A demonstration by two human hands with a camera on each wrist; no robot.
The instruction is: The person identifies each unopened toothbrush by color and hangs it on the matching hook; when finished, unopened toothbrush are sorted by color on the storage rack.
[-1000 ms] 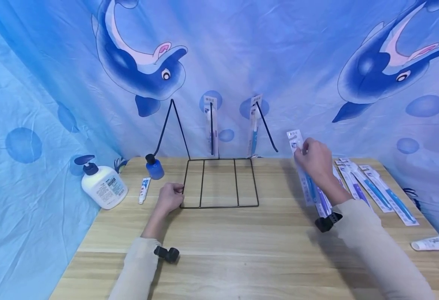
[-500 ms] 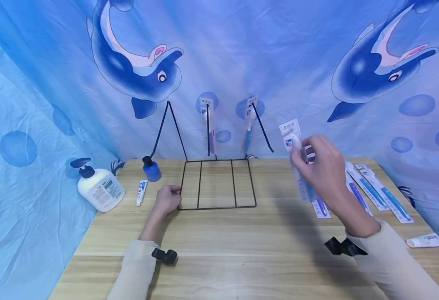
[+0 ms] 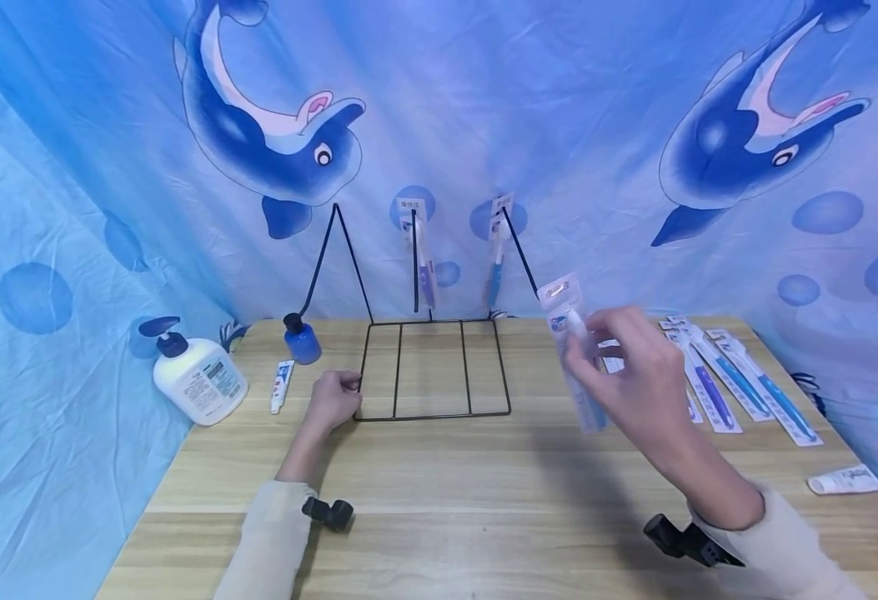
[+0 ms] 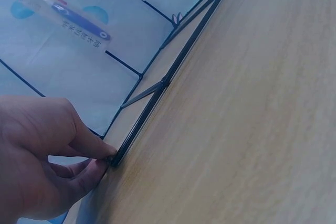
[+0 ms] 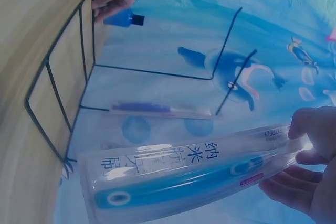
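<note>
Fingers of the right hand (image 3: 637,375) pinch a blue toothbrush in a clear plastic blister pack (image 3: 575,354), held up off the light wooden table (image 3: 484,492) with its card top tilted toward the black wire display rack (image 3: 431,367); the pack hangs in the air just right of the rack's base and below the tip of its right-hand hook (image 3: 523,250). In the right wrist view the pack (image 5: 194,177) lies lengthwise across the frame, gripped at one end by the fingertips (image 5: 310,129). The left hand (image 3: 336,398) curls on the front left corner of the rack's base, thumb and forefinger pinching the wire against the tabletop, as the left wrist view shows (image 4: 79,150). Two packaged toothbrushes already hang on the rack: a purple one (image 3: 419,250) on the middle hook and a blue one (image 3: 497,250) on the right. More packaged toothbrushes (image 3: 731,379) lie in a row on the table to the right, with a small white tube (image 3: 844,482) near the edge. To the left stand a white pump bottle (image 3: 197,375), a small blue bottle with a black cap (image 3: 301,340) and another small tube (image 3: 281,385).
</note>
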